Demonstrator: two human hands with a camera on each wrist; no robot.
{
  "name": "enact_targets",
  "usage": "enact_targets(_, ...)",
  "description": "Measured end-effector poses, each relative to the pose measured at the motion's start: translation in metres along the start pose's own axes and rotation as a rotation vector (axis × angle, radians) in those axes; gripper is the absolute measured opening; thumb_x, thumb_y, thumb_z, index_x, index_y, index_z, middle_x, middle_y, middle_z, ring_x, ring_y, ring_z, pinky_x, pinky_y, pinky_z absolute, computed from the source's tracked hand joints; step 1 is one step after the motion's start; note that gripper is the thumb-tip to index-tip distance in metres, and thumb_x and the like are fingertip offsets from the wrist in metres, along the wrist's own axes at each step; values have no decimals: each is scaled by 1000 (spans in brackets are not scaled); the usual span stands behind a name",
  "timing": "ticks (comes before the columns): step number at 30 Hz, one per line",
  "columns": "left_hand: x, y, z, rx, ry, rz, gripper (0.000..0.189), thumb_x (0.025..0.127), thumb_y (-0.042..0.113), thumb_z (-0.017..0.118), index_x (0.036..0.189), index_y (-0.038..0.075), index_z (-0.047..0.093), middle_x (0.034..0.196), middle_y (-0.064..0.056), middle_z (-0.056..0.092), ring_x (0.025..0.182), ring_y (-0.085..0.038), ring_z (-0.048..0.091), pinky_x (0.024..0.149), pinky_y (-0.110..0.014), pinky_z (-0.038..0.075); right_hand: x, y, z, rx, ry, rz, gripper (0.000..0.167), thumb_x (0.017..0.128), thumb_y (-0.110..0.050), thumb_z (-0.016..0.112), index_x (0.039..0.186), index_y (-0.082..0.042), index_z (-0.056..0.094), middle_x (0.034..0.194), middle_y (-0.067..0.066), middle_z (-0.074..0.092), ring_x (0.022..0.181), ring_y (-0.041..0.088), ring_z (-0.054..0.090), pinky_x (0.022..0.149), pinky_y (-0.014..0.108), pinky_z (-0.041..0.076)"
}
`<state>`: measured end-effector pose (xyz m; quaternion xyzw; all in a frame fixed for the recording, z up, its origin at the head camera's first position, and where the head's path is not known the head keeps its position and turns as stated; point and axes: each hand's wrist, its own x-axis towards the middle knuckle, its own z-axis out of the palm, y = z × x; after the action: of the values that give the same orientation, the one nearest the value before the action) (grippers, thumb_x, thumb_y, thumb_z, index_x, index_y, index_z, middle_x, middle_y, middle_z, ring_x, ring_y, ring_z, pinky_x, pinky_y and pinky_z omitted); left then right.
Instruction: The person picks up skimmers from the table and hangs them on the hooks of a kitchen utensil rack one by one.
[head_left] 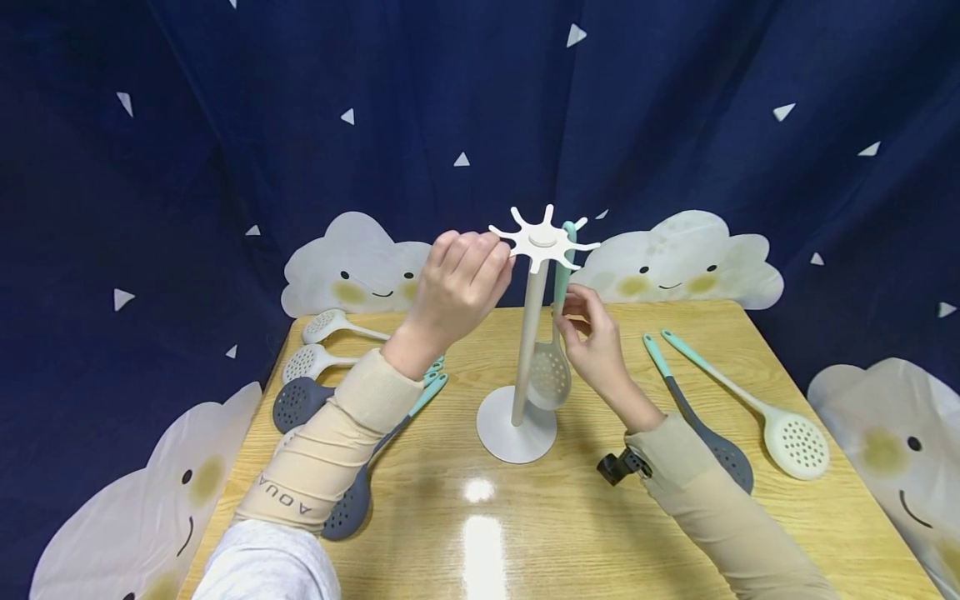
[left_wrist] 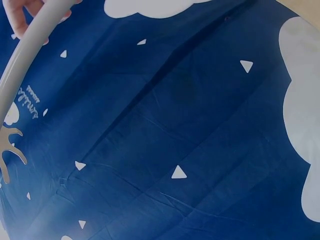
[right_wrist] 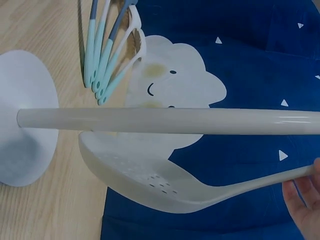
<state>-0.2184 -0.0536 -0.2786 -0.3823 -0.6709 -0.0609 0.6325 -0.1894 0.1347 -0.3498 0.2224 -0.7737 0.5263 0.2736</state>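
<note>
Just right of the white rack, the slotted ladle stands upright, bowl down, stem pinched in your right hand; your left hand grips the rack's top, left side

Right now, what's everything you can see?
Table: one, woody brown, underneath
Stand: one, white, mid-table
Skimmer: one, pale and mint, at the stand
Right-side utensils: two, dark-mint and white-mint, on table
Left-side utensils: five, dark or white, mint handles, on table
Curtain: one, navy with white triangles, behind
Clouds: at least four, white, round the table
Gadget: one, black, right wrist
Sleeves: two, beige, forearms
Left hand: one, bare, stand's top
Right hand: one, bare, holding the skimmer
</note>
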Motion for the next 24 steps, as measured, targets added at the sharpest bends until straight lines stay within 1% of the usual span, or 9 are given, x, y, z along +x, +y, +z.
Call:
enact_targets(3, 0, 0, 0, 0, 2, 0, 12, 80, 9, 65, 89, 2, 60, 88, -9, 60, 81, -25, 53, 74, -36, 43, 0, 1, -1, 37, -8, 25, 36, 79, 19, 55, 114, 14, 47, 96, 29, 58, 84, 31, 60, 74, 25, 51)
enact_targets(6, 0, 0, 0, 2, 3, 1, 12, 80, 9, 65, 89, 2, 60, 88, -9, 60, 81, -25, 53, 74, -36, 43, 0, 3, -4, 81, -14, 28, 39, 79, 17, 56, 116, 15, 46, 98, 30, 58, 86, 22, 59, 77, 32, 51)
enact_targets(9, 0, 0, 0, 4, 6, 2, 12, 80, 9, 65, 89, 2, 60, 88, -9, 60, 81, -25, 53, 74, -36, 43, 1, 11, -7, 114, 0, -16, 38, 79, 17, 55, 116, 16, 45, 98, 30, 56, 87, 14, 58, 80, 33, 49)
enact_targets(11, 0, 0, 0, 3, 6, 2, 12, 80, 8, 65, 89, 2, 60, 88, -9, 59, 81, -25, 53, 74, -36, 43, 2, 24, -9, 105, 33, -61, 36, 80, 16, 54, 115, 15, 46, 96, 29, 56, 87, 13, 57, 79, 30, 48)
enact_targets(14, 0, 0, 0, 4, 7, 1, 12, 80, 8, 65, 89, 2, 59, 88, -10, 59, 81, -25, 53, 74, -36, 43, 2, 47, -11, 3, 109, -136, 32, 79, 13, 57, 111, 11, 50, 94, 24, 58, 85, 18, 56, 77, 27, 45)
enact_targets(17, -1, 0, 0, 5, 8, 0, 12, 80, 8, 65, 89, 2, 59, 88, -10, 59, 80, -25, 53, 74, -36, 43, 0, 71, -13, -128, 185, -174, 31, 78, 8, 61, 108, 6, 54, 92, 19, 60, 85, 26, 56, 75, 30, 43)
enact_targets(19, -1, 0, 0, 5, 10, 0, 12, 80, 9, 65, 89, 2, 59, 88, -10, 59, 81, -25, 53, 74, -36, 43, -4, 84, -16, -209, 206, -184, 30, 78, 4, 62, 107, 5, 55, 93, 19, 59, 87, 31, 55, 75, 34, 42)
enact_targets(21, -1, 0, 0, 4, 11, 0, 12, 80, 9, 65, 89, 2, 60, 88, -9, 60, 81, -25, 53, 74, -36, 43, -8, 97, -19, -269, 216, -175, 29, 79, 2, 63, 107, 5, 56, 96, 19, 58, 89, 32, 54, 78, 37, 41)
enact_targets(24, 0, 0, 0, 4, 13, 2, 12, 80, 9, 65, 89, 2, 59, 88, -9, 59, 81, -25, 53, 74, -36, 43, -15, 115, -26, -366, 209, -154, 29, 81, -1, 62, 109, 5, 55, 99, 20, 57, 92, 33, 53, 83, 40, 41)
